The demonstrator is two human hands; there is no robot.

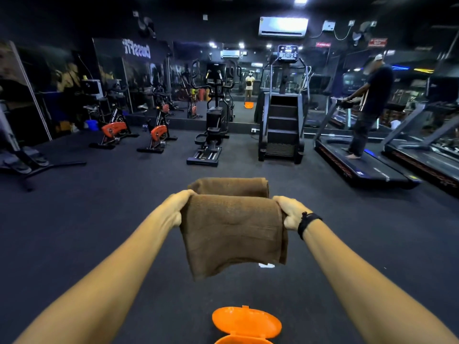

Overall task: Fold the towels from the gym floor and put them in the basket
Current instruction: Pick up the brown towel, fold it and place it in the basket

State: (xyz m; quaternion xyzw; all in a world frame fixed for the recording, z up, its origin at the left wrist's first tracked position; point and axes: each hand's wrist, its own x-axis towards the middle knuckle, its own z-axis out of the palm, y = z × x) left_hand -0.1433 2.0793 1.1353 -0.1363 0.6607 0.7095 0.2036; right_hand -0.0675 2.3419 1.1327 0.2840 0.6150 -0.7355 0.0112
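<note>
Towel count: just one brown one in view, draped in a half-fold between both hands, with one orange basket, lid flipped open, on the floor well below the fingers and nearer the body. Left hand and right hand each have fingers curled around a top edge, gripping it. My guess at what goes wrong: the lower corners hang uneven, so folding again could leave it lopsided. Also the far flap could slide off if either grip loosens. One person is on a treadmill far right.
</note>
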